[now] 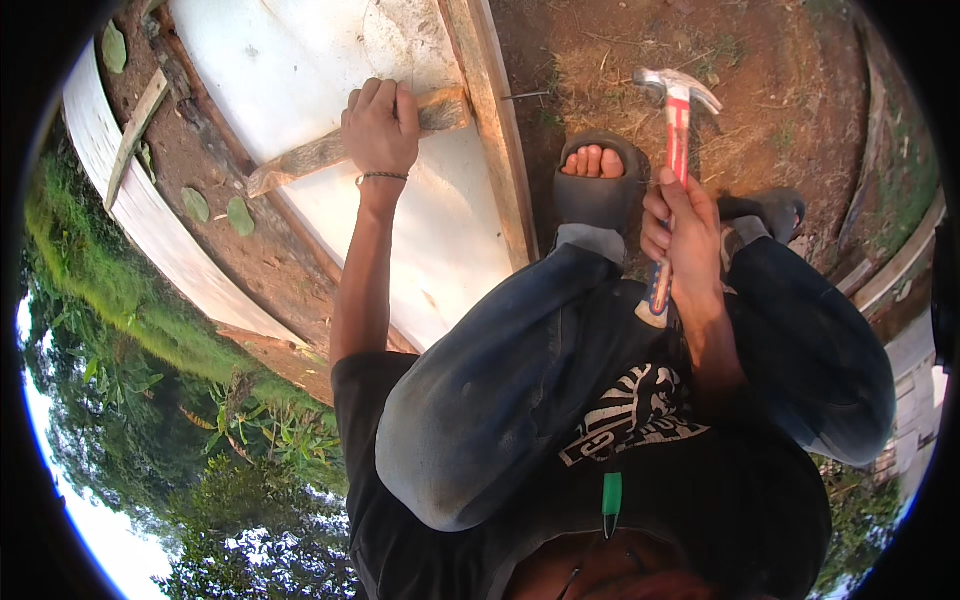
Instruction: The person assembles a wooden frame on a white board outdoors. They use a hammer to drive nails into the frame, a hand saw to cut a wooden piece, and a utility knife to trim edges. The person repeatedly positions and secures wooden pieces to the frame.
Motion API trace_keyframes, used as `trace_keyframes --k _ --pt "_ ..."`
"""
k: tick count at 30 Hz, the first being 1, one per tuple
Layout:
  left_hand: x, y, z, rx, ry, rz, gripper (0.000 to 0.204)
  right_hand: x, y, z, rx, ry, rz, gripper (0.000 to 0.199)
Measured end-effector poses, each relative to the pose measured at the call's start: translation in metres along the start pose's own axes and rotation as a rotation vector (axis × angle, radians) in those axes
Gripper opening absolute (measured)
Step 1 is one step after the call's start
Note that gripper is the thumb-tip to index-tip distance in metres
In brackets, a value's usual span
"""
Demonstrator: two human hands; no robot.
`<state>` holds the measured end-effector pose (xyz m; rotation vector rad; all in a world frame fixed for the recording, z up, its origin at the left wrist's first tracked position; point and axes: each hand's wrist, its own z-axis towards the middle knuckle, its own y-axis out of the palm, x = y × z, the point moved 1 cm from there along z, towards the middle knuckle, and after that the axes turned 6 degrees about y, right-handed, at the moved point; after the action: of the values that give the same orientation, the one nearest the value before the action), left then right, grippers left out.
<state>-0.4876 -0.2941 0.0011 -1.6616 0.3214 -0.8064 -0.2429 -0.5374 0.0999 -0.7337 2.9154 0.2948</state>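
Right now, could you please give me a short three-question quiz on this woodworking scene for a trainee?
1. True or false: the right hand grips a red-handled steel claw hammer.
2. What does the left hand press down on?
A) a weathered wooden stick
B) a green leaf
C) a grey slide sandal
3. Fill in: the stick lies across a large ___ panel.

Key: 1 true; 2 A; 3 white.
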Motion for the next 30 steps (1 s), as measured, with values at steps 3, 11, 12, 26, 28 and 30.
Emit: trace_keyframes --k 3,11,12,26,28,30 --pt "0.001 -0.005 0.003 -0.002 -0.001 0.001 0.032 -0.007 -0.054 0.024 0.24 -0.329 0.306 0.018" --pt "-0.006 -0.001 0.005 0.01 -0.004 0.009 0.031 0.0 0.0 -0.006 -0.01 -0.014 0.075 0.015" --pt "-0.004 -0.002 -0.002 0.009 -0.018 -0.002 0.03 -0.008 -0.032 0.007 0.065 -0.187 0.172 0.013" --pt "-0.005 0.001 -0.001 0.054 0.013 -0.014 0.031 0.011 -0.014 0.023 0.408 -0.36 0.391 0.015" --pt "-0.005 0.007 0.004 0.065 0.027 -0.008 0.031 0.022 0.022 0.013 0.301 -0.257 0.349 0.014" --pt "-0.01 0.005 0.007 0.05 0.021 -0.003 0.031 0.021 0.042 -0.007 -0.04 0.018 0.105 0.013"
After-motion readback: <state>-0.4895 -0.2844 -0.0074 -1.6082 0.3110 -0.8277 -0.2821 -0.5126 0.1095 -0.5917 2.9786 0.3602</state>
